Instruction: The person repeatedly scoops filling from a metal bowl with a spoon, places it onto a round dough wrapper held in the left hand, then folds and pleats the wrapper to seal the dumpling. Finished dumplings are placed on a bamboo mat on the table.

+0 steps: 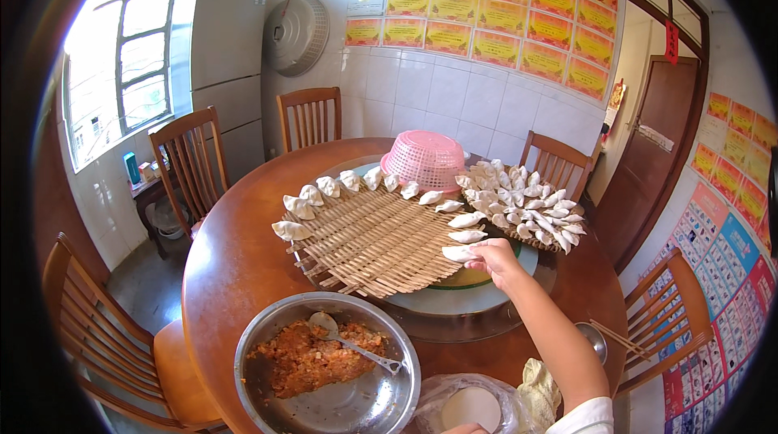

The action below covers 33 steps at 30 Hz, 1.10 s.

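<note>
My right hand [496,262] reaches out over the right edge of a woven bamboo tray [373,239]. Its fingers are closed on a white dumpling [459,253], which is at the tray's rim. More dumplings [328,186] line that rim from the left side round the back to the right. Only a sliver of my left hand [465,429] shows at the lower edge, beside a stack of round dough wrappers [472,410] in a clear plastic bag [433,392]; its fingers are mostly hidden. A steel basin [247,353] holds orange-red minced filling [324,357] with a slotted metal spoon [356,346].
The bamboo tray rests on a turntable [519,280] on a round wooden table [227,272]. Behind stand an upturned pink basket [423,160] and a second tray heaped with dumplings [527,203]. A cloth [538,393], a metal bowl [594,338] and chopsticks [620,338] lie near my right arm. Wooden chairs surround the table.
</note>
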{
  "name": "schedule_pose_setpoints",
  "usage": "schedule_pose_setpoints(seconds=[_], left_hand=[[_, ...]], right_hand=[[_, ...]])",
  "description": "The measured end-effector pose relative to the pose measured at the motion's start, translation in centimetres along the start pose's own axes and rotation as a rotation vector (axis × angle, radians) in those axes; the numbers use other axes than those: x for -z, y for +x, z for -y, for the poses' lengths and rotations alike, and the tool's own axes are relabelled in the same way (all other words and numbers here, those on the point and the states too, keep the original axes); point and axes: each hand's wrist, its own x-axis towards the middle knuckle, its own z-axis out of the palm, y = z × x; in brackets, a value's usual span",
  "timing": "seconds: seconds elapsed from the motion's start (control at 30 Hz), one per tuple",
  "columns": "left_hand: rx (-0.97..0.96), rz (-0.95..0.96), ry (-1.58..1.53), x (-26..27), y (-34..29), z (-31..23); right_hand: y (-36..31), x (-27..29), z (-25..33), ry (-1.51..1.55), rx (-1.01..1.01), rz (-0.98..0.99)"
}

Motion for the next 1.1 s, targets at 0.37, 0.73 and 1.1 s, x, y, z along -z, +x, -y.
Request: schedule_pose_setpoints(seconds=[0.37, 0.73, 1.1], left_hand=[[-0.026, -0.038, 0.015, -0.1, 0.0, 0.2], [-0.079, -0.045, 0.068, -0.6, -0.5, 1.0], [-0.082, -0.049, 0.042, -0.9, -0.9, 1.2]], right_hand=[[-2.2, 0.9, -1.3, 0.023, 0.045, -0.166], [-4.0, -4.5, -4.1, 0.316, -0.267, 0.314], [0.5, 0.4, -4.2, 0.28, -0.368, 0.347]])
